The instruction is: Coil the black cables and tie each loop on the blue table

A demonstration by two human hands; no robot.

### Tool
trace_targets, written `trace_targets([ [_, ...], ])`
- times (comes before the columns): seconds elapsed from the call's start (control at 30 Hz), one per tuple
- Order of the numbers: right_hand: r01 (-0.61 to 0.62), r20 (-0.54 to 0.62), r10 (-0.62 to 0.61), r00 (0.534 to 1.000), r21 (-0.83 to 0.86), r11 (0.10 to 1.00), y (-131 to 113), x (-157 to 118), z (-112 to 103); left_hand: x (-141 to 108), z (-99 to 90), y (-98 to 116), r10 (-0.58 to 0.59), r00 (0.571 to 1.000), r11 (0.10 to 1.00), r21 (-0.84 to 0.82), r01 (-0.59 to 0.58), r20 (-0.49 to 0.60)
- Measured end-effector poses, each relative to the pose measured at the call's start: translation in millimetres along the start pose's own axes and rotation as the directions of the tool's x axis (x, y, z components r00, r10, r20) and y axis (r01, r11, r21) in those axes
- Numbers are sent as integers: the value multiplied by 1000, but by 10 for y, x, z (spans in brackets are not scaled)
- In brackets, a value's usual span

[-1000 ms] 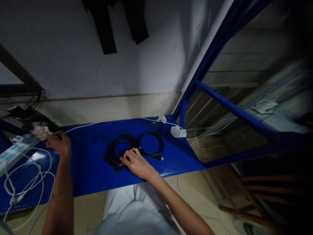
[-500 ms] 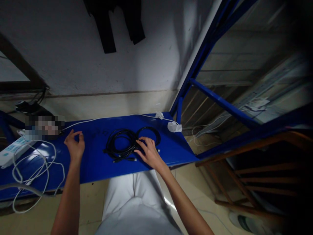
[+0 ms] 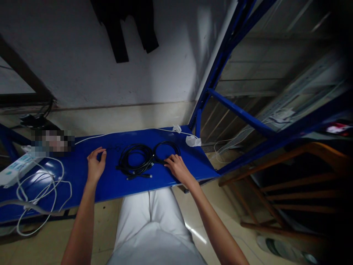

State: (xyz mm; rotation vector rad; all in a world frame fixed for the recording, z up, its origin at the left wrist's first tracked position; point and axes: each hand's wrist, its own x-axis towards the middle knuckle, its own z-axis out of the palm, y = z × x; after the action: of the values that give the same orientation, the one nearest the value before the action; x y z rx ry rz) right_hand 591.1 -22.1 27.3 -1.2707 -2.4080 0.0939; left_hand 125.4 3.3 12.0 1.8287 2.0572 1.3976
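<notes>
Several black cables lie coiled on the blue table (image 3: 110, 187). The larger coil (image 3: 135, 159) is in the middle, its plug ends pointing towards me. To its right is a smaller coiled black cable (image 3: 162, 142). My right hand (image 3: 178, 168) is closed on the near side of this smaller coil, fingers bent over the cable. Left of the larger coil, my left hand (image 3: 96, 165) hovers with thumb and fingertips pinched together; whatever is between them is too small to make out. Small thin black loops (image 3: 115, 148) lie just beyond its fingertips.
A white power strip (image 3: 19, 167) and tangled white cables (image 3: 52, 184) occupy the table's left end. A white cord (image 3: 132, 130) runs along the back to white crumpled pieces (image 3: 193, 141). Blue frame bars (image 3: 239, 112) and a wooden chair (image 3: 298, 184) stand right.
My left hand has moved right, towards the small black loops. My right hand has shifted right from between the coils onto the smaller coil. The view has turned slightly.
</notes>
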Motion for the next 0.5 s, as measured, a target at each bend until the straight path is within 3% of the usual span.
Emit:
trace_targets([
  [0.17,43,0,-43,999,-121,992,52,4,-11,-20,-19,69,47,999,999,-7,-47,23],
  [0.3,-10,0,10,1000,-192,981,156,40,-83,-60,-54,48,26,1000,999,35,-26,5],
  [0.5,-115,-14,115,993,-171,978,273,138,-336,78,-173,-251,-99,994,989,102,103,-40],
])
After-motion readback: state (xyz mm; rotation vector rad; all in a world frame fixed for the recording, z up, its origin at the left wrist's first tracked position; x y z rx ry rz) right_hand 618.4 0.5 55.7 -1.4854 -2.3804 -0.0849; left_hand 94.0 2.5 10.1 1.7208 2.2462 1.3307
